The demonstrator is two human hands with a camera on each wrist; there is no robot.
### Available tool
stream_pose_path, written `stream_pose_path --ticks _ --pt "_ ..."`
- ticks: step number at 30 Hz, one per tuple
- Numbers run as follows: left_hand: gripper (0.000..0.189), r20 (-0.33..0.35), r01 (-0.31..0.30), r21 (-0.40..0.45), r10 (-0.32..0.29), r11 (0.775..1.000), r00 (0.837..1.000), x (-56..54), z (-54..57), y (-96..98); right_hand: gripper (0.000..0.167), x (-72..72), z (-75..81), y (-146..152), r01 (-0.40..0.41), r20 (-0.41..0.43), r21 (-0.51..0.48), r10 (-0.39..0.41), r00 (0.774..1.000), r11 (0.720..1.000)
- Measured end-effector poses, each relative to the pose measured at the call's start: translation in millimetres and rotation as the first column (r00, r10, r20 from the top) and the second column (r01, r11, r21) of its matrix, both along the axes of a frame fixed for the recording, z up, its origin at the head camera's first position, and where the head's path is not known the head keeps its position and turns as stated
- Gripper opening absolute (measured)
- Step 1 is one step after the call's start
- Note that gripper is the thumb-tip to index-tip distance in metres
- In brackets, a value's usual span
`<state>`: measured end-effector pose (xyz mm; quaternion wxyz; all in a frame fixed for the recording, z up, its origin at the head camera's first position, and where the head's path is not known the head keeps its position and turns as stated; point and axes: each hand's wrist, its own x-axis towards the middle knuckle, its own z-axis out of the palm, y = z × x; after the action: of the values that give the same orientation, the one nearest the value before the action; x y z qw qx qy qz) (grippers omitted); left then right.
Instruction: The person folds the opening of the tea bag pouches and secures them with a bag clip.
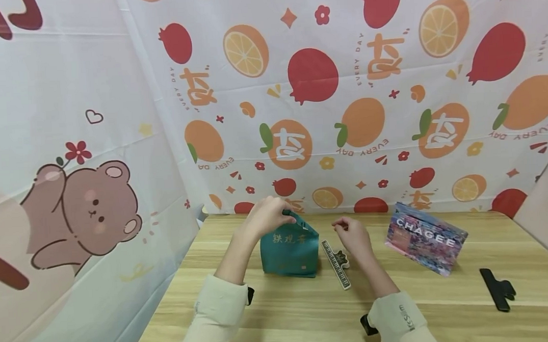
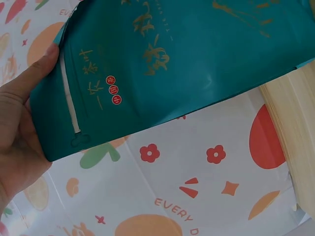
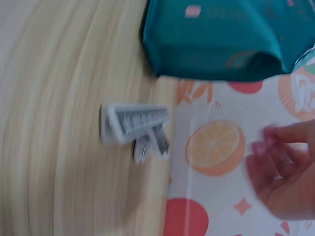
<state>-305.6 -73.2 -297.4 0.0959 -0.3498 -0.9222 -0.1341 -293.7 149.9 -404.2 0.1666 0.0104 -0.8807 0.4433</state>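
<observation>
A teal tea bag (image 1: 289,259) with gold lettering stands upright on the wooden table, its top slanted to one side. My left hand (image 1: 267,216) pinches the bag's top edge; in the left wrist view the thumb lies on the front face of the bag (image 2: 197,59), and the other fingers are partly hidden behind it. To the right of the bag, my right hand (image 1: 356,239) hovers with loosely bent fingers and nothing visible in them. Between bag and right hand lies a pale sealing clip (image 1: 336,265) with a ruled bar, apart from the fingers in the right wrist view.
A colourful CHAGEE pouch (image 1: 424,238) stands tilted on the right side of the table. Nearer the right front lies a black clip (image 1: 495,289). A fruit-print cloth (image 1: 317,113) hangs behind the table, and a bear-print cloth (image 1: 97,214) hangs at the left.
</observation>
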Motion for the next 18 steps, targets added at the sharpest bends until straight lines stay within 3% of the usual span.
stream_pose_path --ticks 3,7,10,14,18 --pt "0.025 0.004 0.004 0.003 -0.004 1.0 1.0 0.5 0.8 -0.8 0.016 3.1 -3.9 7.3 0.0 0.176 0.229 -0.042 0.984 0.973" --pt "0.025 0.008 0.003 0.003 -0.003 1.0 1.0 1.0 1.2 -0.7 0.022 7.9 -12.8 9.9 -0.097 0.401 0.373 -0.066 0.914 0.923" --pt "0.025 0.011 0.001 -0.004 -0.001 1.0 1.0 0.9 1.5 0.1 0.028 7.3 -20.9 8.8 -0.115 0.447 0.38 -0.074 0.891 0.918" --pt "0.025 0.02 -0.001 -0.008 0.002 1.0 1.0 0.3 1.9 0.5 0.034 4.8 -29.5 7.4 -0.094 0.435 0.34 -0.067 0.898 0.936" --pt "0.025 0.03 0.001 -0.008 0.0 1.0 1.0 0.0 1.7 -0.2 0.029 2.7 -38.4 8.0 -0.109 0.437 0.348 -0.058 0.897 0.931"
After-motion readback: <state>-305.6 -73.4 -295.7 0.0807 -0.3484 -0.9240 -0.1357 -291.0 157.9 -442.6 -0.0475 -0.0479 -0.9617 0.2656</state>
